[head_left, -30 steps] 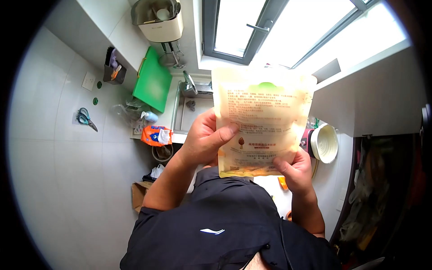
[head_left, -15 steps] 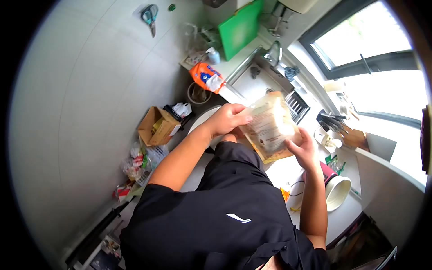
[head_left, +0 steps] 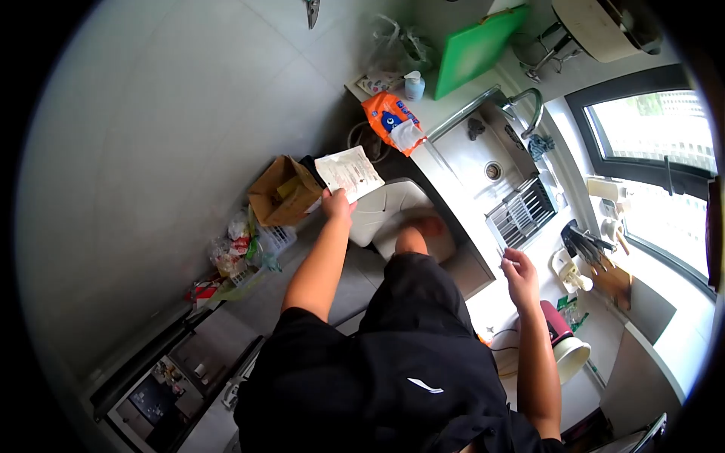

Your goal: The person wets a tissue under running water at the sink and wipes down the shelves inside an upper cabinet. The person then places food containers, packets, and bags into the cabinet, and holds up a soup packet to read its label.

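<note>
My left hand [head_left: 337, 204] grips the lower edge of a flat printed plastic pouch [head_left: 350, 174], off to my left. The pouch's pale, text-covered side faces up, beside a brown cardboard box [head_left: 285, 192]. Yellowish items lie in that box. Over the counter [head_left: 483, 264], my right hand [head_left: 521, 278] is closed with thumb and fingers together. Whatever it pinches, if anything, is too small to make out. A dish rack [head_left: 522, 211] at the sink is the nearest thing to it.
The sink [head_left: 483, 143] with its faucet [head_left: 535, 106] lies ahead. Near it are an orange wipes pack [head_left: 391, 121], a pump bottle [head_left: 414, 85] and a green cutting board [head_left: 479, 49]. Knives [head_left: 585, 245] stand at right; a pale padded seat [head_left: 377, 211] is below.
My left hand has carried the pouch away to the left, toward the cardboard box. My right hand has let go of the pouch and stays over the counter. The view has shifted.
</note>
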A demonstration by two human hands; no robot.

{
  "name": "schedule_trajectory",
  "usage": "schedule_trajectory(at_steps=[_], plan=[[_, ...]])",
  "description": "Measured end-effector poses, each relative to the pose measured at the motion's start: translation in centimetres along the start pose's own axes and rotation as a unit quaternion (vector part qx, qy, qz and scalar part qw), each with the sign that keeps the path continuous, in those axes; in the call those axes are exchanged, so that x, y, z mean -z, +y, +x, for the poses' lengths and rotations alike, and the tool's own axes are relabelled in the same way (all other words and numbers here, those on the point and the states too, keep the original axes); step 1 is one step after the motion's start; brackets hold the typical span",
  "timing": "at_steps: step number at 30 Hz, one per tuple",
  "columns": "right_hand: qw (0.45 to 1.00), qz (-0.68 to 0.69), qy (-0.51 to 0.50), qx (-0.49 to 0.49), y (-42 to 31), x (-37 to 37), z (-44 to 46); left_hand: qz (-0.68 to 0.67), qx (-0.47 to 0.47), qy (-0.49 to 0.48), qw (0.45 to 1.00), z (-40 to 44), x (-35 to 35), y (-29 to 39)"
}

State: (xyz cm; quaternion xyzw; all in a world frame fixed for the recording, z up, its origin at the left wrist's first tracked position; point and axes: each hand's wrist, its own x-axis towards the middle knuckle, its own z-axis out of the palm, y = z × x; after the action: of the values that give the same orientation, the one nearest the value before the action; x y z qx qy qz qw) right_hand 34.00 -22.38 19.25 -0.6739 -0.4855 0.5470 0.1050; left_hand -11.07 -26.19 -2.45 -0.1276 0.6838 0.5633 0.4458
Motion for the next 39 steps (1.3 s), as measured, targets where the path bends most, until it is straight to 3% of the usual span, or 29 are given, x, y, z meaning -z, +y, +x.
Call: schedule_trajectory(at_steps=[2,4,6,8,11,14,16,18,20,22,23,25,28,30,32,34,35,36,38,39], plan=[[1.000,-0.006,0.009,-0.024,0.6,0.2,0.0,0.037,-0.017,0.038,0.998,3.5,-1.4,-0.4],[0.999,0.017,0.024,-0.040,2.1,0.2,0.3,0.023,-0.013,0.023,0.999,7.0,-2.5,-0.5],[0.998,0.012,0.030,-0.055,2.4,0.1,0.2,0.109,-0.052,0.006,0.993,9.8,-3.5,-0.5],[0.997,0.006,0.038,-0.067,3.7,0.0,0.0,0.137,0.014,0.143,0.980,10.1,-4.9,-0.2],[0.994,0.026,0.046,-0.096,3.8,-0.1,-1.1,0.153,-0.083,0.167,0.970,13.0,-4.0,-4.3],[0.992,0.045,0.050,-0.111,5.1,0.2,-2.4,0.286,-0.166,0.073,0.941,10.9,-4.6,-7.6],[0.991,0.065,0.055,-0.106,5.6,0.6,-3.2,0.262,-0.188,-0.018,0.946,10.6,-4.6,-11.9],[0.989,0.078,0.083,-0.097,6.8,1.6,-4.6,0.373,-0.242,-0.139,0.885,3.7,-6.6,-11.1],[0.983,0.116,0.120,-0.070,8.5,3.0,-6.7,0.390,-0.137,-0.315,0.854,-1.6,-9.8,-12.0],[0.977,0.131,0.162,-0.053,8.4,4.7,-10.0,0.436,-0.165,-0.455,0.759,-11.1,-14.3,-9.9],[0.974,0.133,0.181,-0.019,9.6,5.3,-11.7,0.465,-0.172,-0.527,0.690,-14.9,-16.6,-10.0],[0.962,0.121,0.240,-0.052,9.6,6.7,-15.6,0.514,-0.213,-0.629,0.543,-21.5,-20.4,-10.0],[0.927,0.140,0.348,-0.022,12.5,7.9,-22.1,0.574,-0.221,-0.703,0.358,-30.7,-24.4,-12.1],[0.878,0.093,0.470,-0.007,14.4,7.8,-26.0,0.551,-0.261,-0.744,0.272,-34.5,-26.0,-15.6],[0.840,0.121,0.526,-0.054,15.0,7.3,-30.8,0.524,-0.247,-0.804,0.133,-37.7,-27.6,-18.7],[0.803,0.177,0.553,-0.135,13.9,5.7,-35.8,0.466,-0.194,-0.859,0.084,-41.7,-27.0,-21.1],[0.745,0.123,0.648,-0.101,16.1,4.2,-36.0,0.502,-0.165,-0.848,0.048,-46.1,-25.9,-20.2],[0.696,0.064,0.705,-0.121,17.3,2.8,-37.4,0.470,-0.174,-0.865,0.001,-50.0,-25.0,-20.6],[0.610,0.004,0.772,-0.181,18.2,0.1,-41.2,0.239,-0.292,-0.918,-0.123,-57.7,-23.0,-23.1],[0.581,0.004,0.786,-0.214,17.8,-1.1,-43.6,0.166,-0.331,-0.922,-0.112,-62.4,-21.5,-22.9]])
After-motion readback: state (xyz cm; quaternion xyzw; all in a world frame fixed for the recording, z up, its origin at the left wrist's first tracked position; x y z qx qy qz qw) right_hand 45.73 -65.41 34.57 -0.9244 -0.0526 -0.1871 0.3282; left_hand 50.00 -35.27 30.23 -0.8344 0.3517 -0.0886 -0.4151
